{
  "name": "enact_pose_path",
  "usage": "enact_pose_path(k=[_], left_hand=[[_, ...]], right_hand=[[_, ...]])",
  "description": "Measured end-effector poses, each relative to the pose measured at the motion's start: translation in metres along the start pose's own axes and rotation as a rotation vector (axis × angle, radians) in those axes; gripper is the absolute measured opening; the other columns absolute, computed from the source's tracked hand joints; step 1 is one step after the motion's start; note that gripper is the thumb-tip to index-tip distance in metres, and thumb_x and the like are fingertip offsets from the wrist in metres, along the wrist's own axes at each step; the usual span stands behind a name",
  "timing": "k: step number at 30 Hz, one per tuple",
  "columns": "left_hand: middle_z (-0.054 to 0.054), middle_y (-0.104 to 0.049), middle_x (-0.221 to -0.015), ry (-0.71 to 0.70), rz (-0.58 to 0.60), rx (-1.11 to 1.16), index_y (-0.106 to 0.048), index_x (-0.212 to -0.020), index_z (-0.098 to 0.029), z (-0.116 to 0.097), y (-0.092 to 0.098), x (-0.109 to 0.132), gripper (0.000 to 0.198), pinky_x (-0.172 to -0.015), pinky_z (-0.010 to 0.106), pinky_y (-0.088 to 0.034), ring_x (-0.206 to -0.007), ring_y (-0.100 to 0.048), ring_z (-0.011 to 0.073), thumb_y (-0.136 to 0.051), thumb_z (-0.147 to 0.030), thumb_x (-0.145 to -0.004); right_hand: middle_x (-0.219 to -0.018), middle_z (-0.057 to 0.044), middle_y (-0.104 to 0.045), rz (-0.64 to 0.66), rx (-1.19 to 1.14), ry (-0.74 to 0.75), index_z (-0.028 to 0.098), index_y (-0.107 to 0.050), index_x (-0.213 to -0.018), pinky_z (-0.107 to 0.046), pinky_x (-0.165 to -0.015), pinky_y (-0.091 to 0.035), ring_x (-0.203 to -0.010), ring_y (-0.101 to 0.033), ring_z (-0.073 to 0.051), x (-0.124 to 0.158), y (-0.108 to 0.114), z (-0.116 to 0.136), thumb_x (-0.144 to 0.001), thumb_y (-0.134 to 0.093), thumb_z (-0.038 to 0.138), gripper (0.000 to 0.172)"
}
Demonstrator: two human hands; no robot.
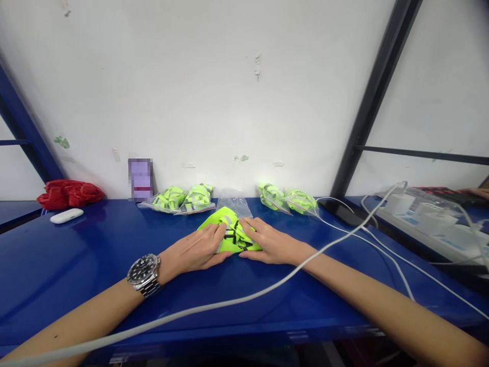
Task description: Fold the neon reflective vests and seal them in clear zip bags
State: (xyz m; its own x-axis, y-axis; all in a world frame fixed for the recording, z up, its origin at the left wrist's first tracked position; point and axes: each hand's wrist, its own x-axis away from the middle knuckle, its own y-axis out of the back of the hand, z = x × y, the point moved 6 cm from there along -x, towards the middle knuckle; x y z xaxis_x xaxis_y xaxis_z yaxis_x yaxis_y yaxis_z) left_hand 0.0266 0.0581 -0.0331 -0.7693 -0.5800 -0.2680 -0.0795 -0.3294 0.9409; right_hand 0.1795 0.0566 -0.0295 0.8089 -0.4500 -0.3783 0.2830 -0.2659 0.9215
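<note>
A white cable (214,306) crosses the near side of the blue table (76,265). Mid-table, the left hand (194,250) and right hand (269,242) lie flat, each grip spread open, pressing a yellow-green cloth (229,229), seemingly mid-fold. Just behind lies a clear bag (235,203), with filled bags (179,199) by the far wall.

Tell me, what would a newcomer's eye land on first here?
The neon yellow-green fabric piece lies at the middle of the blue table, with the left hand and the right hand resting on it from either side. Behind it, against the white wall, lie clear bags of the same neon fabric. A white cable runs across the table and crosses the right forearm.
</note>
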Motion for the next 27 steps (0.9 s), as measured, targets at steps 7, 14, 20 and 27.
enact_pose_path(k=[7,14,20,27], left_hand=[[0.016,-0.059,-0.112,0.052,-0.017,0.061,-0.039,-0.120,-0.016,0.003,-0.002,0.001,0.044,-0.085,0.040,-0.049,-0.107,-0.059,0.0300,-0.030,-0.051,-0.097],[0.015,-0.057,-0.121,0.114,-0.041,0.159,-0.035,-0.130,-0.018,0.006,-0.002,0.004,0.045,-0.091,0.040,-0.047,-0.116,-0.055,0.0298,-0.031,-0.048,-0.097],[0.020,-0.039,-0.137,0.112,-0.041,0.201,-0.019,-0.143,-0.021,0.006,-0.001,0.006,0.077,-0.081,0.042,-0.054,-0.102,-0.063,0.0309,-0.050,-0.062,-0.085],[0.019,-0.045,-0.135,0.021,-0.146,0.078,-0.027,-0.137,-0.018,0.002,0.000,0.003,0.050,-0.087,0.040,-0.051,-0.116,-0.055,0.0309,-0.035,-0.045,-0.097]], right_hand=[[-0.128,-0.024,-0.046,-0.061,-0.031,-0.038,0.005,-0.031,-0.137,-0.046,-0.096,-0.045,-0.118,-0.045,-0.031,-0.001,-0.003,0.002,-0.088,-0.055,0.042,0.066],[-0.116,-0.023,-0.053,-0.115,0.043,-0.008,0.004,-0.036,-0.132,-0.049,-0.092,-0.047,-0.109,-0.051,-0.032,-0.002,-0.001,0.010,-0.093,-0.047,0.042,0.055],[-0.111,-0.020,-0.054,-0.061,0.075,-0.027,0.005,-0.038,-0.129,-0.044,-0.088,-0.050,-0.106,-0.055,-0.031,-0.005,-0.001,0.008,-0.093,-0.046,0.043,0.052],[-0.100,-0.018,-0.058,0.023,0.222,-0.062,0.006,-0.048,-0.116,-0.040,-0.073,-0.051,-0.088,-0.062,-0.029,-0.008,-0.005,0.005,-0.096,-0.039,0.042,0.042]])
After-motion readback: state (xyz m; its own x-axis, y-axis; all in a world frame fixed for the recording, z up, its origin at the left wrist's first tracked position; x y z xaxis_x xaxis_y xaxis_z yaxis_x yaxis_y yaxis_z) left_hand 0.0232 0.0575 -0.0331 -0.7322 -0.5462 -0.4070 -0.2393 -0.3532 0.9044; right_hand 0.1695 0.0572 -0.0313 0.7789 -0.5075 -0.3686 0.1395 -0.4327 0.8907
